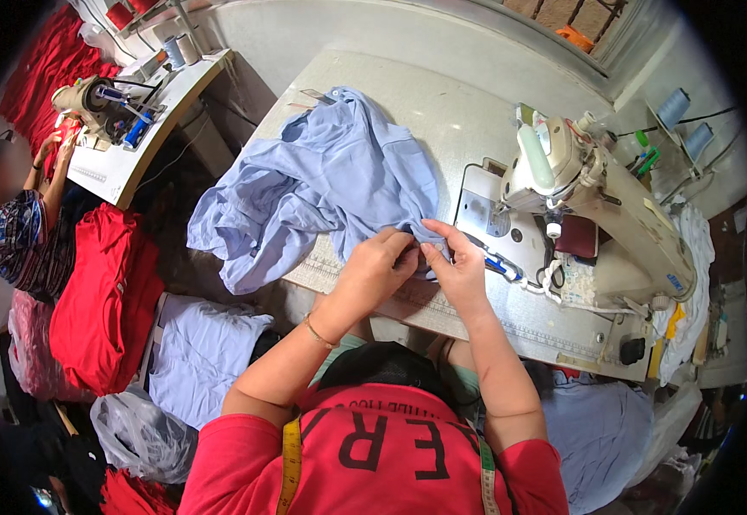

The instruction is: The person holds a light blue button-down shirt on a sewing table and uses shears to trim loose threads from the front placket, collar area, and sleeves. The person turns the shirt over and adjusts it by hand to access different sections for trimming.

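A light blue shirt [348, 163] lies crumpled over the left and middle of the sewing table, part of it hanging past the front edge. At its near right edge, my left hand [380, 264] pinches the cloth with fingers bent. Close beside it, my right hand [458, 268] grips the same edge between thumb and fingers. The fingertips almost meet, and the bit of cloth between them is mostly hidden. Just right of my hands stands a cream sewing machine [597, 184] with a metal plate [483, 206] at its needle end.
A small blue-handled tool [504, 268] lies by the machine's front. Blue thread cones [674, 110] stand at the right. To the left, another person works red cloth at a second sewing machine [90, 107]. Red garments [107, 300], pale blue cloth [206, 352] and plastic bags [146, 433] are piled below.
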Demonstrator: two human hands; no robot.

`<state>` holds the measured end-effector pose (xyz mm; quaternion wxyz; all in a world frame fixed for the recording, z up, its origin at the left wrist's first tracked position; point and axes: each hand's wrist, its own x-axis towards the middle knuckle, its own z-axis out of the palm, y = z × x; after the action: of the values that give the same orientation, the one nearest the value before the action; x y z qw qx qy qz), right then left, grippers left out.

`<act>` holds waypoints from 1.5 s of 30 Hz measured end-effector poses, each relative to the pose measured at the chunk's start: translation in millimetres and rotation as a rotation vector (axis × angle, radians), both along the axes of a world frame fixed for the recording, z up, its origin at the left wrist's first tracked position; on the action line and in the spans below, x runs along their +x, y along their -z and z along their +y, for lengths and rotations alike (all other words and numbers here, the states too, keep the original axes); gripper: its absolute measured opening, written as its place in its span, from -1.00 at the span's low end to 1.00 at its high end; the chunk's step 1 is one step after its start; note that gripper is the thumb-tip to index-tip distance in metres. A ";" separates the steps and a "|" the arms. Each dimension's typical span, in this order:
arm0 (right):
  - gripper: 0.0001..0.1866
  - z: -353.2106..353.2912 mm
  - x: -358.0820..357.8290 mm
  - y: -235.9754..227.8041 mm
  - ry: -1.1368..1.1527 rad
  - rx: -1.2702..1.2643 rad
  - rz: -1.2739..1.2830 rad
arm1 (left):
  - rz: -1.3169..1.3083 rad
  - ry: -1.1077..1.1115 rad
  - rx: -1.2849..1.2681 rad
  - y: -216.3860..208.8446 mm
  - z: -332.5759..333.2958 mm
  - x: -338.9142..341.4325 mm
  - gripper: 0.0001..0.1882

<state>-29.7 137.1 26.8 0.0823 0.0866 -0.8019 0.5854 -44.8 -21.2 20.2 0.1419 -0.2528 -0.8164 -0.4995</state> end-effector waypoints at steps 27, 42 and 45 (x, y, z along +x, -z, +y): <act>-0.61 -7.1 -2.3 13.3 -0.113 -0.211 0.001 | -0.078 0.180 0.043 -6.3 -17.1 -11.8 -0.91; -0.61 29.4 -5.8 -8.1 -0.021 0.388 -0.088 | -0.754 0.352 0.562 6.9 -16.3 -9.6 -0.81; -0.62 58.1 8.9 -12.2 0.119 0.892 0.175 | -0.712 0.348 0.506 15.7 -17.9 -10.5 -0.81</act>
<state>-20.7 195.2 38.9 0.1379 0.1164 -0.9692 0.1676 -55.3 -39.1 4.5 -0.1755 -0.1562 -0.6123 -0.7549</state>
